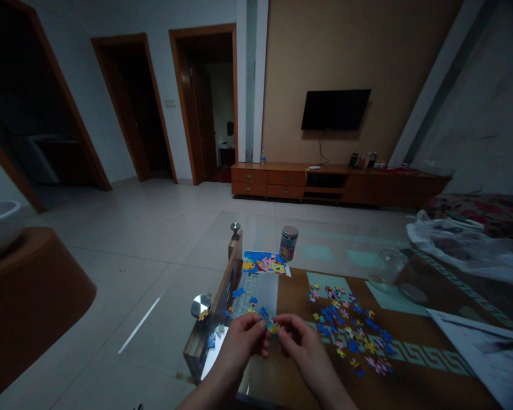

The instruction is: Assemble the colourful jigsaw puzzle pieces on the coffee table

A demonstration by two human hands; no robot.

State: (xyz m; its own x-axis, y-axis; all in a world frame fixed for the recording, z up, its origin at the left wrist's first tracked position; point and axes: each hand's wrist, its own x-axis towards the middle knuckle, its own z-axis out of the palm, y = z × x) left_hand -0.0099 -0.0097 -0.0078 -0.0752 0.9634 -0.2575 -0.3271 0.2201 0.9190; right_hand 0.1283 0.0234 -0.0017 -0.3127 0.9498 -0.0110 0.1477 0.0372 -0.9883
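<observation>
Brown bench (410, 336) holds a pile (350, 330) of bright puzzle bits. Near its edge, the left hand (241, 341) and right hand (301, 341) meet, their fingers (260, 330) pinching one small piece (272, 327) between them, just above the bench.

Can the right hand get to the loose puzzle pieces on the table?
Probably yes: the pieces lie spread in the open just beside the right hand, nothing between them. But both hands are now pinching one piece, which would need releasing first.

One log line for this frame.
left hand + right hand: pinching small yellow-blue puzzle piece | loose colourful pieces right | glass-topped table
</observation>
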